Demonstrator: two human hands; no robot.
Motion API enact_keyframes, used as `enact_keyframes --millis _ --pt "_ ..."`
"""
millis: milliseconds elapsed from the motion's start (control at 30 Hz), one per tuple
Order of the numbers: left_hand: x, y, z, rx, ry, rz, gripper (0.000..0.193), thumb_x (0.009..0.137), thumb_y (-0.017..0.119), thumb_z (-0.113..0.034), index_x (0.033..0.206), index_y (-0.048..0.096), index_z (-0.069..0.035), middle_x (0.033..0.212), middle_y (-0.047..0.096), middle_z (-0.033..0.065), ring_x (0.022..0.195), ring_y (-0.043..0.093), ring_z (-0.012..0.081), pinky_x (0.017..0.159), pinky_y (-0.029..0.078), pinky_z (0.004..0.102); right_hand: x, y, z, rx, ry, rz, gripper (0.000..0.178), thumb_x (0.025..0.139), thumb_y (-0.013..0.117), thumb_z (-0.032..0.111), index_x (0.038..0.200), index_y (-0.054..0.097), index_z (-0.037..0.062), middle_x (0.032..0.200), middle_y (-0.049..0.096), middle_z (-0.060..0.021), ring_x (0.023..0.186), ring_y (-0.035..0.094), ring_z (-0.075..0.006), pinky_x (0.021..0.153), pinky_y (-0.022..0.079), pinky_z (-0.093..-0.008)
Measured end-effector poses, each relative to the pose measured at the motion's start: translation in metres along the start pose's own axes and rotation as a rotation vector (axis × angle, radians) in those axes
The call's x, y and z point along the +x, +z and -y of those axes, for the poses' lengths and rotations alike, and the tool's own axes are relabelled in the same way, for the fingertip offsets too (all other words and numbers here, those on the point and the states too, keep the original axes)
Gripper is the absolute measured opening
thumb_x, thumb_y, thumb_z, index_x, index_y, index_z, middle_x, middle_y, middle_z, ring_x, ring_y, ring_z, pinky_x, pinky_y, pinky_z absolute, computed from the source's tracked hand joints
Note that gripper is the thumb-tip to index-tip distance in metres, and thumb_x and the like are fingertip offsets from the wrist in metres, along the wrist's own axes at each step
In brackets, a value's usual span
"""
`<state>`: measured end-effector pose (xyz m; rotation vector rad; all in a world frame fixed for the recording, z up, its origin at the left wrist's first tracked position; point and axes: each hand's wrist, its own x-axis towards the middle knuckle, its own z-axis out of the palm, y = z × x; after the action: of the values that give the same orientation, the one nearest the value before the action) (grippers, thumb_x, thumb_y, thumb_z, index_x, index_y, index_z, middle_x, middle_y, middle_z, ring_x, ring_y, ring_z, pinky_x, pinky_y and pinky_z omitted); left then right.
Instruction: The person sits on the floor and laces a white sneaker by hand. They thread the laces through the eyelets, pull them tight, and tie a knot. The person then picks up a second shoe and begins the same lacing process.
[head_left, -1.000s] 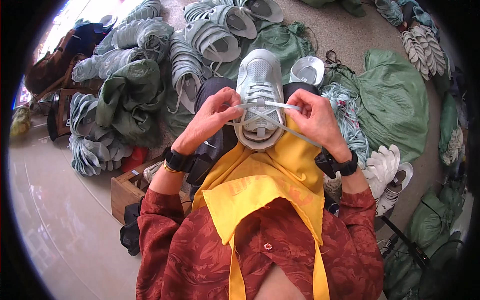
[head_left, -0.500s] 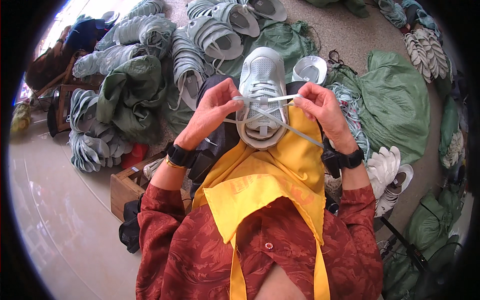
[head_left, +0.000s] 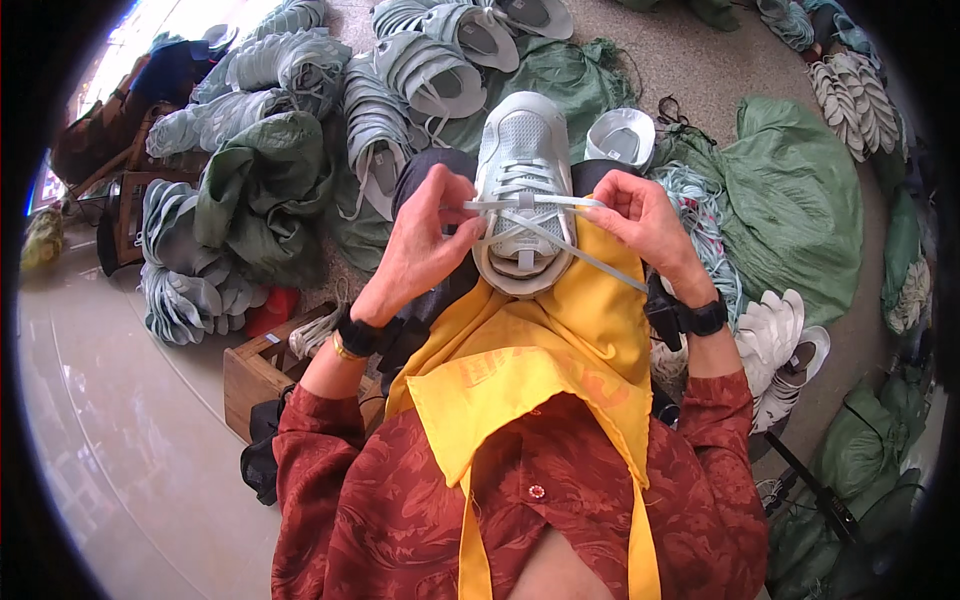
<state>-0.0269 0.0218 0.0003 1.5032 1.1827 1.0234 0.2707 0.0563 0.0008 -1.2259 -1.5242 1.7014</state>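
A pale grey-green sneaker (head_left: 522, 150) rests toe-away on my lap, on a yellow apron (head_left: 540, 350). A flat whitish shoelace (head_left: 540, 205) is stretched across its eyelets. My left hand (head_left: 425, 240) pinches the lace's left end beside the shoe. My right hand (head_left: 640, 220) pinches the other end at the right side, with a strand (head_left: 590, 262) running diagonally down toward my right wrist. Both wrists carry dark bands.
Stacks of matching shoe uppers (head_left: 400, 80) and green sacks (head_left: 800, 200) lie on the floor around me. A bundle of laces (head_left: 700, 220) sits right of my lap, white soles (head_left: 780, 340) lower right. A wooden crate (head_left: 265, 365) stands at my left.
Both hands have drawn apart slightly, pulling the lace taut across the shoe. The shoe sits a bit nearer my body.
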Motion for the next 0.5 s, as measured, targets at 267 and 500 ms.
enact_keyframes --millis 267,500 --pt "-0.019 -0.019 -0.012 -0.178 -0.343 0.136 0.02 0.099 0.07 -0.007 0.1 0.05 -0.007 0.084 0.052 -0.0056 0.076 0.047 0.0007 0.062 0.037 0.0189 -0.001 -0.004 0.004 0.06 0.047 -0.008 0.011 0.096 0.073 0.012 0.096 0.063 0.0071 0.084 0.06 0.0092 0.073 0.054 0.002 0.061 0.042 -0.0167" --pt "-0.014 -0.045 -0.022 -0.246 -0.304 0.128 0.018 0.099 0.07 -0.011 0.096 0.052 -0.01 0.083 0.048 -0.0088 0.076 0.041 0.0009 0.065 0.033 0.0192 -0.001 0.001 0.002 0.08 0.051 -0.031 0.01 0.095 0.072 0.009 0.1 0.064 0.006 0.086 0.061 0.0072 0.07 0.053 0.0001 0.062 0.043 -0.0169"
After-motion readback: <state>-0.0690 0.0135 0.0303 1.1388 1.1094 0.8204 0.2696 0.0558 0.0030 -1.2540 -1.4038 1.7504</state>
